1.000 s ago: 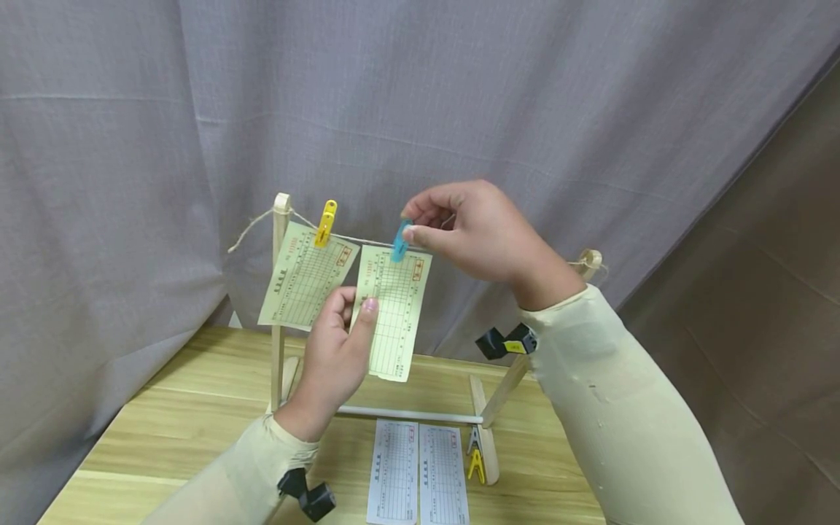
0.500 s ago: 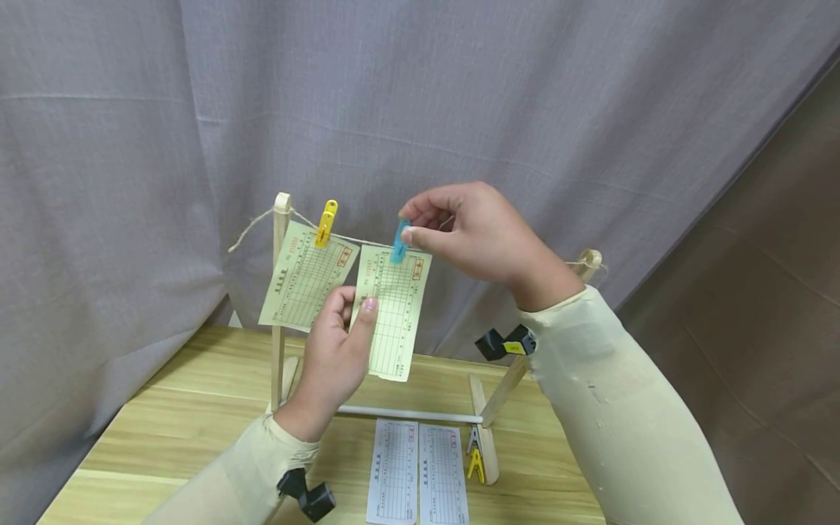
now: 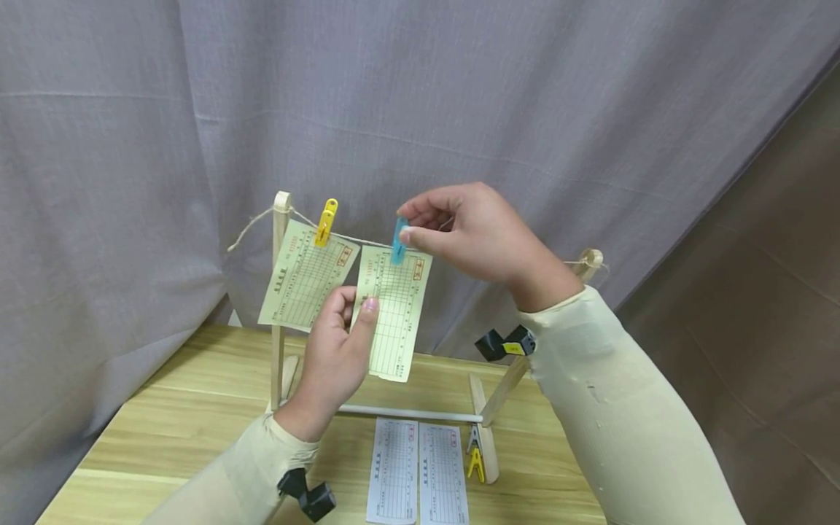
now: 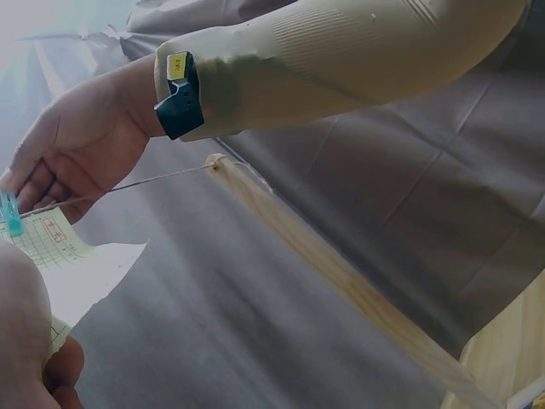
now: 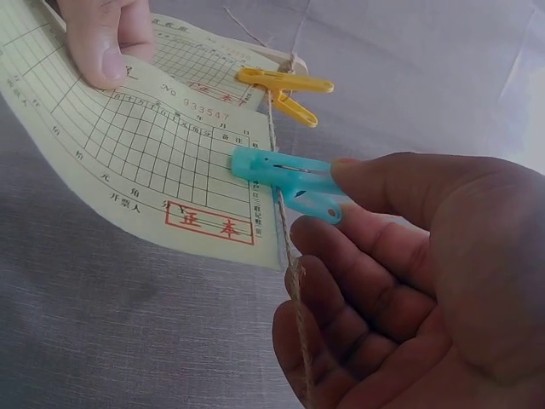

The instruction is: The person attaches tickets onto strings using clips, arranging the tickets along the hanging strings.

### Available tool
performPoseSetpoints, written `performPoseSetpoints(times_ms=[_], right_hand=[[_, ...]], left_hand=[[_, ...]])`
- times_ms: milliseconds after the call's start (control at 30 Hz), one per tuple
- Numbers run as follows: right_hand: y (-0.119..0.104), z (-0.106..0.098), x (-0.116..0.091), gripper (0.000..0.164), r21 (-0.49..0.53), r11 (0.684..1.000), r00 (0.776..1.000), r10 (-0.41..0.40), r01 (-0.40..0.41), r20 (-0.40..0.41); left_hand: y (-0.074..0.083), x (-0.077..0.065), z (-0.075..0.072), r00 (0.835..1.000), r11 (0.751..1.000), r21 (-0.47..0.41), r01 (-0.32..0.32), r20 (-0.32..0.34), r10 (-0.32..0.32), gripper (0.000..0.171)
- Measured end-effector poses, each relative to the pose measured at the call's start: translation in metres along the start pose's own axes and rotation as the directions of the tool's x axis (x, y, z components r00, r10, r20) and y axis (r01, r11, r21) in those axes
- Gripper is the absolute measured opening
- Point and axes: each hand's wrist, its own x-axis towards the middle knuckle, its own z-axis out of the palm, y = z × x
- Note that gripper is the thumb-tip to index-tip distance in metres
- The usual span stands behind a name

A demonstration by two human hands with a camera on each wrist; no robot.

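In the head view my left hand (image 3: 335,357) pinches a pale yellow-green receipt slip (image 3: 392,321) at its left edge, thumb in front. The slip's top edge is at the twine (image 5: 294,281). A blue clothespin (image 5: 285,170) bites over that edge and the twine. My right hand (image 3: 479,233) pinches the clothespin's handles between thumb and fingers; in the right wrist view its other fingers curl loosely beside the twine. To the left hangs a second yellow-green slip (image 3: 307,281), tilted, under a yellow clothespin (image 3: 325,223).
The twine runs between two wooden posts (image 3: 278,364) of a rack with a white bar (image 3: 413,415) low down. On the wooden table (image 3: 164,437) lie two white slips (image 3: 392,474) side by side. A grey clothespin and a yellow clothespin (image 3: 476,464) lie by the rack's right foot.
The right hand and the top of the blue clothespin have shifted very slightly left. The left hand and the slips have stayed in place.
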Motion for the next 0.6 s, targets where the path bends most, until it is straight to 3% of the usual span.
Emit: performPoseSetpoints(times_ms=[600], right_hand=[[0.0029, 0.0027, 0.0025, 0.031, 0.013, 1.0, 1.0, 0.003, -0.003, 0.019]], left_hand=[[0.0003, -0.0007, -0.001, 1.0, 1.0, -0.029, -0.005, 0.008, 0.005, 0.02]])
